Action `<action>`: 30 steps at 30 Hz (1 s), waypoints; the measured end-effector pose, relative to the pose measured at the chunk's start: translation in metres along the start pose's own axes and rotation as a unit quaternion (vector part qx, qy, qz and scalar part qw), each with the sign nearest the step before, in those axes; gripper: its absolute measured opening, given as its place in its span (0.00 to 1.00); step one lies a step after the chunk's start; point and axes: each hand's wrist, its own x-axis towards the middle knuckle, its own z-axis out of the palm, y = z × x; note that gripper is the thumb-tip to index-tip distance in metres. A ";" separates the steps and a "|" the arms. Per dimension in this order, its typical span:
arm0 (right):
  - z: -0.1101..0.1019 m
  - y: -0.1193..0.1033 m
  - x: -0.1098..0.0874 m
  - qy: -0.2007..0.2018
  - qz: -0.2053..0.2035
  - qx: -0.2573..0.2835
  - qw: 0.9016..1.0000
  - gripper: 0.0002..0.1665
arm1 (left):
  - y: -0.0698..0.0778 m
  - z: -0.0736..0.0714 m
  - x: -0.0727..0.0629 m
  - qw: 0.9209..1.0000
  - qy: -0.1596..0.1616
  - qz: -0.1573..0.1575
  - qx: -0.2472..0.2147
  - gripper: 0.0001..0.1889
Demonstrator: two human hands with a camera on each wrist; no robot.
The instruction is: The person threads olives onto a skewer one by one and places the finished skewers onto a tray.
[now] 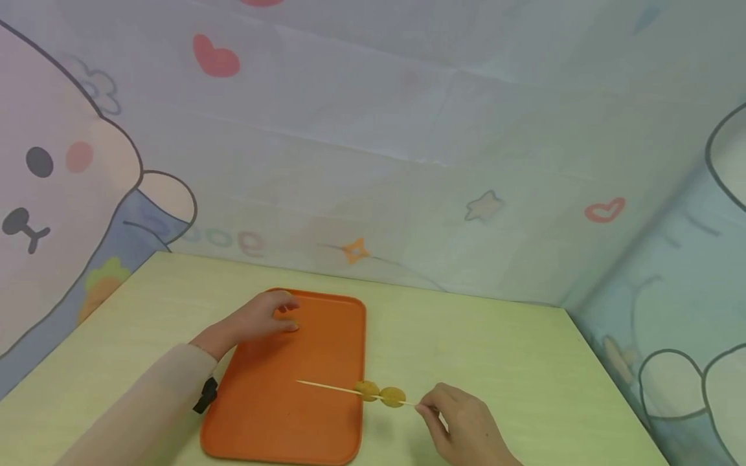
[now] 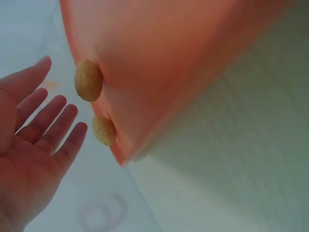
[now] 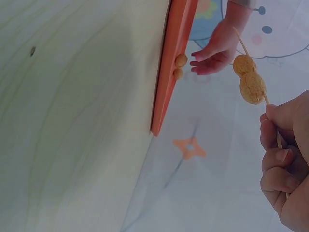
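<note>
My right hand (image 1: 466, 427) pinches the bare end of a thin wooden skewer (image 1: 326, 387), its pointed tip to the left over the orange tray (image 1: 291, 421). Two yellow-brown food balls (image 1: 393, 397) are threaded on it, close together, near my fingertips. In the right wrist view the fingers curl round the stick below the balls (image 3: 252, 88). Over the tray's far left part, my left hand (image 1: 265, 317) has thumb and fingers spread with nothing between them. Two loose balls, one larger (image 2: 89, 80) and one smaller (image 2: 104, 130), lie on the tray just beyond its fingertips.
The tray lies on a pale wood-grain table (image 1: 495, 349), left of its middle. A cartoon-printed cloth (image 1: 379, 129) stands along the table's far edge and right side. A black band (image 1: 206, 396) shows at my left sleeve.
</note>
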 end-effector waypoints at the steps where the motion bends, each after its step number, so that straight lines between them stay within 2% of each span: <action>1: 0.000 0.000 0.000 0.000 0.000 0.000 1.000 0.13 | -0.002 0.001 0.001 1.000 -0.003 -0.001 0.000 0.21; 13: 0.002 0.003 0.000 0.007 -0.019 0.002 1.000 0.12 | -0.020 0.005 0.011 0.999 -0.038 0.000 0.013 0.19; 20: 0.003 0.003 -0.001 0.001 -0.010 0.005 1.000 0.12 | -0.018 0.005 0.011 0.998 -0.053 0.014 0.028 0.17; 24: 0.005 0.004 -0.001 0.003 -0.017 0.006 1.000 0.13 | -0.016 0.005 0.012 0.998 -0.065 0.009 0.023 0.16; 30: 0.006 0.005 0.000 0.003 -0.021 0.011 1.000 0.13 | -0.014 0.005 0.014 0.996 -0.077 0.018 0.028 0.11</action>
